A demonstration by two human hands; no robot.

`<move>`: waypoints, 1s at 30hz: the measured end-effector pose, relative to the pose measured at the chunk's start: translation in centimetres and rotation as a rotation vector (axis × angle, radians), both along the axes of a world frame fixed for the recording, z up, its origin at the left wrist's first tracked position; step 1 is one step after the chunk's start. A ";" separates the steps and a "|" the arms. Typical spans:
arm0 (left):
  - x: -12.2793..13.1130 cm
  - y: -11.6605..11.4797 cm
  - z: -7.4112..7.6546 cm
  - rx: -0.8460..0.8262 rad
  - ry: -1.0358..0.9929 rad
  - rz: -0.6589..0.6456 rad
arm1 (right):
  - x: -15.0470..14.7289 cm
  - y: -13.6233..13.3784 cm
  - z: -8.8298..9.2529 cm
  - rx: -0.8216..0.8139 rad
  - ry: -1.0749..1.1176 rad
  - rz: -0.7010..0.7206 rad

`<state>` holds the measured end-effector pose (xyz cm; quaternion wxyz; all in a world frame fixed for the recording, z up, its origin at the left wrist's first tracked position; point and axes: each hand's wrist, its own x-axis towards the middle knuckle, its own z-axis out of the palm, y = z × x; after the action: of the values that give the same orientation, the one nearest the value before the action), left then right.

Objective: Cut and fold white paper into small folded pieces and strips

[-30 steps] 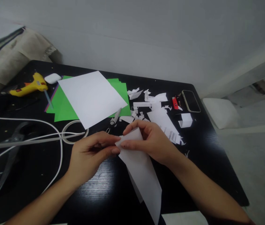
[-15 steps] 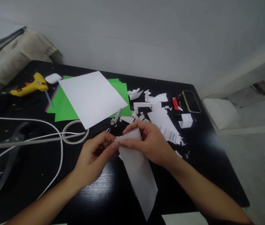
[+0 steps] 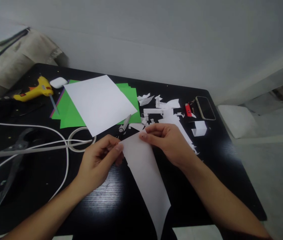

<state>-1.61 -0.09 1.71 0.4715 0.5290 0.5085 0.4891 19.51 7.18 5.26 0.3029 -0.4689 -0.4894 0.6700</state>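
A long strip of white paper hangs between my hands, its lower end reaching down past the near edge of the picture. My left hand pinches its upper left corner between thumb and fingers. At the upper right corner, my right hand grips the paper with the thumb on top and the fingers behind. Just beyond the strip lie scissors, their handles partly hidden by my left hand. Cut white paper scraps are scattered past my right hand.
A white sheet rests on green sheets. Left of them are a yellow glue gun, a white case, a tape roll, a white cable and dark-handled shears. A red lighter and a phone lie right.
The strip's folded-over top end has opened out flat. My right hand has moved slightly right and up along the top edge, and my hands are further apart.
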 end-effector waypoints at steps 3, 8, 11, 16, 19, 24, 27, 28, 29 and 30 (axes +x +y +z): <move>0.0 0.0 -0.1 -0.003 -0.012 -0.005 | -0.1 -0.1 -0.2 0.018 -0.005 -0.021; 0.0 0.0 -0.1 -0.021 -0.007 0.003 | -0.2 -0.1 -0.4 -0.027 0.029 -0.003; -0.1 0.0 -0.2 -0.028 -0.008 0.016 | -0.2 0.1 -0.6 -0.093 0.054 0.044; -0.2 0.1 -0.3 -0.071 -0.080 -0.005 | -0.1 0.2 -0.4 -0.040 -0.020 0.037; -0.2 0.2 -0.4 -0.106 -0.171 -0.026 | 0.0 0.1 -0.3 0.032 -0.097 0.027; -0.3 0.3 -0.7 -0.167 -0.292 -0.038 | -0.1 0.0 -0.3 0.027 -0.117 0.029; -0.4 0.3 -0.9 -0.179 -0.324 -0.051 | -0.1 0.1 -0.3 0.018 -0.115 0.039; -0.4 0.4 -1.0 -0.177 -0.324 -0.053 | -0.1 0.1 -0.3 0.016 -0.115 0.039; -0.4 0.4 -1.0 -0.173 -0.321 -0.055 | -0.1 0.1 -0.3 0.013 -0.114 0.037; -0.4 0.4 -1.0 -0.168 -0.311 -0.053 | -0.1 0.1 -0.3 0.006 -0.111 0.036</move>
<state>-1.97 0.27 0.73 0.5997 0.4192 0.4544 0.5082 19.39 7.29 4.97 0.2647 -0.4953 -0.5159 0.6469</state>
